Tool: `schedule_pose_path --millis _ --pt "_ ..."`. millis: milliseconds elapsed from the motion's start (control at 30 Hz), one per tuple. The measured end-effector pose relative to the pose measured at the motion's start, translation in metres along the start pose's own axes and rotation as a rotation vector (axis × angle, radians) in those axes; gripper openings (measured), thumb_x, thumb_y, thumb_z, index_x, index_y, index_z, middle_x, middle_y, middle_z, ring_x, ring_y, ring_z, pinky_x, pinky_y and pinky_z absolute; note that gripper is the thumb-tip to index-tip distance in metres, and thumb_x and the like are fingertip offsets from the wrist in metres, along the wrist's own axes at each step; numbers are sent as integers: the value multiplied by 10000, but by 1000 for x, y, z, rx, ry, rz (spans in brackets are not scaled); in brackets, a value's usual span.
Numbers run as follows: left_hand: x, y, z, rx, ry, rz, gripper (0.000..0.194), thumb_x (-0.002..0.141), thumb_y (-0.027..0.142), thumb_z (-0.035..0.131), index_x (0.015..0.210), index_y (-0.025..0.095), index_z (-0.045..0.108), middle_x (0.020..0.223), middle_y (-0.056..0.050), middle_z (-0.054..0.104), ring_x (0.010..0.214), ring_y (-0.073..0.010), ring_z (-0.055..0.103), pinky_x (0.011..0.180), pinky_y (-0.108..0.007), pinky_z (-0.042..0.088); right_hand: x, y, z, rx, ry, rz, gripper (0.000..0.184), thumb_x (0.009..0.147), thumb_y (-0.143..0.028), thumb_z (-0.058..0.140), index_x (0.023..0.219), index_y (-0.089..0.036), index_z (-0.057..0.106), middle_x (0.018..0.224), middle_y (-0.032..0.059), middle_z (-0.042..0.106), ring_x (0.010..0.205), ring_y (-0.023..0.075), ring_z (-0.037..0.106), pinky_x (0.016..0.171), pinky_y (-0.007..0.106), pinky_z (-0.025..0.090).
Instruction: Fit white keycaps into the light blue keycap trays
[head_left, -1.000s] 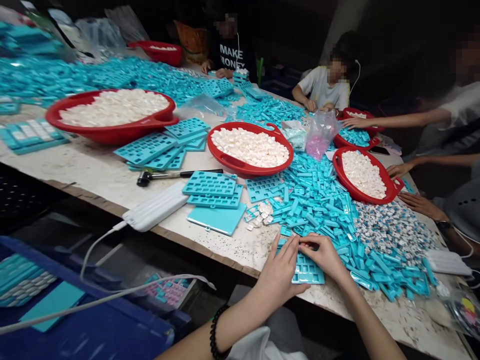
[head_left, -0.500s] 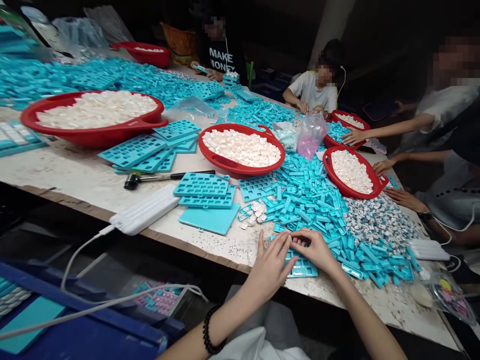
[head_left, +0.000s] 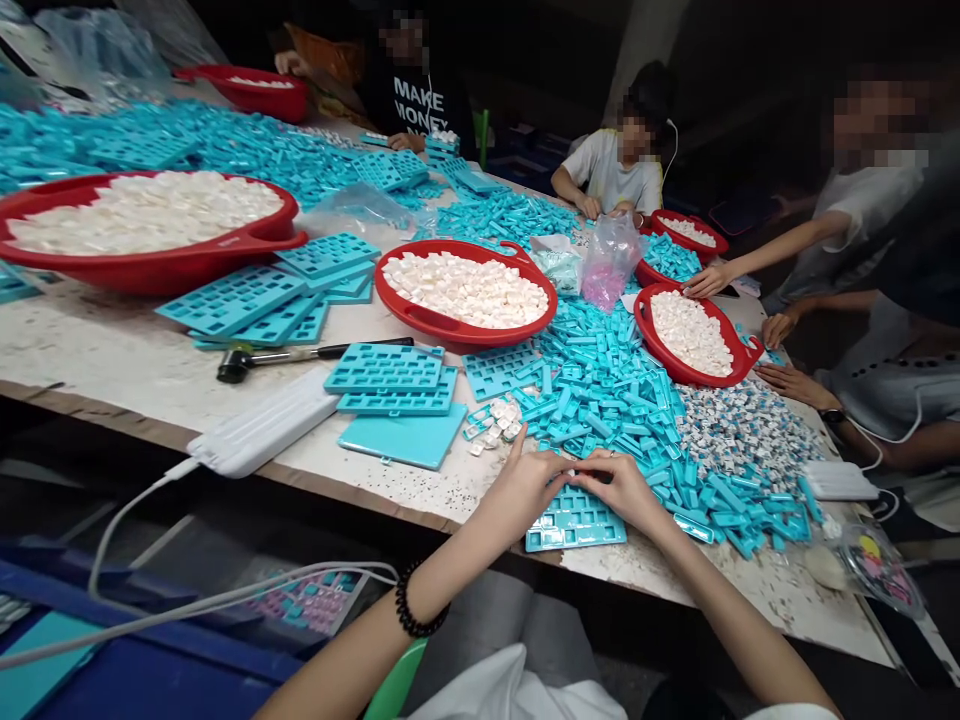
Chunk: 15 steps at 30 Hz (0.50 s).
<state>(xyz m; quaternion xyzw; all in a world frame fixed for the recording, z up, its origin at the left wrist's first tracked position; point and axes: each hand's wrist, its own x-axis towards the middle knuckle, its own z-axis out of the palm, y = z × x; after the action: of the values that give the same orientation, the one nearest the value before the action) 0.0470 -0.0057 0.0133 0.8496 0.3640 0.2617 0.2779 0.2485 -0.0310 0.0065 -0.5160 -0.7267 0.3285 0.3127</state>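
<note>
Six red plastic basins (head_left: 431,318) stand on the work table (head_left: 97,335), five holding white keycaps and one holding teal pieces. At the upper left of the frame, a far basin (head_left: 281,105) shows a shallow layer of white, while a large basin (head_left: 225,262) at the left edge is heaped close to its rim. Stacked teal moulded trays (head_left: 232,300) lie just right of the large basin, above a black-handled hammer (head_left: 315,352). The central basin is also full of white keycaps. Below it, at the table's near edge, the person's left hand (head_left: 521,490) and right hand (head_left: 619,490) are half-closed, their fingertips meeting just above a teal tray (head_left: 574,522) lying flat on the table; whatever they pinch is too small to tell. A loose heap of teal pieces (head_left: 607,380) spreads beyond them, beside a clear plastic bag (head_left: 607,262) with pink contents. At the right, one basin (head_left: 697,370) and another farther back (head_left: 686,225) hold white keycaps, and a third (head_left: 664,258) holds teal pieces.
</note>
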Motion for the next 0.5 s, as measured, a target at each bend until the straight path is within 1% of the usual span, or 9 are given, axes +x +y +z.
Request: schedule_pose_path --millis 33,67,133,167,233,333,433,500 --pt "0 0 0 -2 -8 6 219 944 162 585 1094 244 722 1004 -28 780 941 -208 729 1205 -577 214 -1 0 1 -10 2 -2 287 932 -452 642 1057 -235 782 845 55 726 755 193 657 710 302 498" --pt "-1 -1 1 -17 -10 5 227 936 149 581 1094 230 723 1009 -42 777 942 -211 728 1169 -536 317 -2 0 1 -22 3 -3 286 943 -442 628 1083 -240 775 847 54 724 758 193 655 712 301 499" --pt "-2 -3 4 -76 -3 -25 227 919 135 578 1073 207 728 1035 -61 770 952 -214 726 1024 -416 496 -3 -1 1 -39 -3 -5 281 958 -417 608 1121 -248 762 869 54 725 773 193 657 724 302 504" --pt "-3 -4 6 -107 5 -47 221 911 132 580 1056 201 732 1044 -63 767 955 -214 726 946 -363 540 -3 -2 1 -42 -5 -7 276 962 -406 602 1126 -250 760 879 54 728 784 194 659 734 304 507" --pt "-5 -6 9 -152 25 -81 210 900 131 586 1033 201 734 1048 -55 766 961 -211 725 863 -307 562 -3 -3 1 -39 -5 -9 263 964 -390 599 1120 -253 762 893 55 731 806 200 664 760 314 511" --pt "-6 -4 11 -144 38 -103 194 913 171 599 1061 213 718 1069 -45 762 975 -209 722 872 -304 557 -3 -2 1 -29 -10 -2 259 966 -385 595 1107 -251 765 904 58 734 823 206 668 778 325 514" --pt "-5 3 11 -37 4 -105 225 958 227 561 1150 204 675 1155 -76 734 1043 -225 701 913 -333 551 -3 -2 2 -40 4 1 262 967 -390 589 1091 -246 769 905 65 733 816 212 669 766 329 516" --pt "-3 8 8 50 -49 -104 222 978 228 523 1140 190 669 1138 -100 729 1055 -235 692 923 -342 543 -3 -2 2 -41 9 2 256 964 -388 595 1078 -243 773 892 65 728 803 214 667 756 330 513"
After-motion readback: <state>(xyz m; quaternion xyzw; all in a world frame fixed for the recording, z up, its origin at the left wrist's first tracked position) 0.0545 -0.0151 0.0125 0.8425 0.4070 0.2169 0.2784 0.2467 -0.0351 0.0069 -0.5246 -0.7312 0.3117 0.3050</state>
